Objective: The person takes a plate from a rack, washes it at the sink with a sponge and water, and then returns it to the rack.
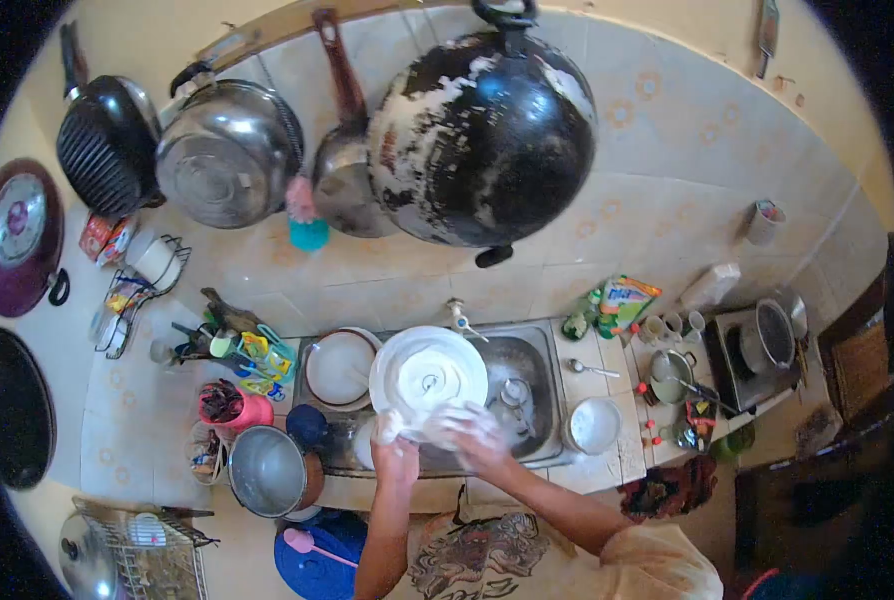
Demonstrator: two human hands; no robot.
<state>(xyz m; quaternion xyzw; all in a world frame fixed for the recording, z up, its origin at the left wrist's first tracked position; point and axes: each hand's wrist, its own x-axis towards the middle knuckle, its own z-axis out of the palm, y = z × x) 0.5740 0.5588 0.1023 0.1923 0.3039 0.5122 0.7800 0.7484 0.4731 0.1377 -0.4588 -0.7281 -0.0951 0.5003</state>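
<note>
A large white bowl [429, 345] with ring-shaped contours is held over the sink [552, 400], beneath the tap [458, 316]. My left hand [395, 432] grips its near left rim, with white suds on the fingers. My right hand [475, 438] is at the near right rim, sudsy and smeared by motion; whether it holds a sponge or cloth is hidden. Small metal dishes [514, 392] lie in the right part of the basin. Left of the bowl, a white plate [340, 368] sits on the sink's drainboard.
Pans and a big blackened wok [487, 140] hang on the wall above. A grey pot [268, 470] and a pink container [239, 405] stand at left. On the right are a white bowl [596, 425], a spoon [593, 369], a detergent pouch [627, 300] and a stove [735, 350].
</note>
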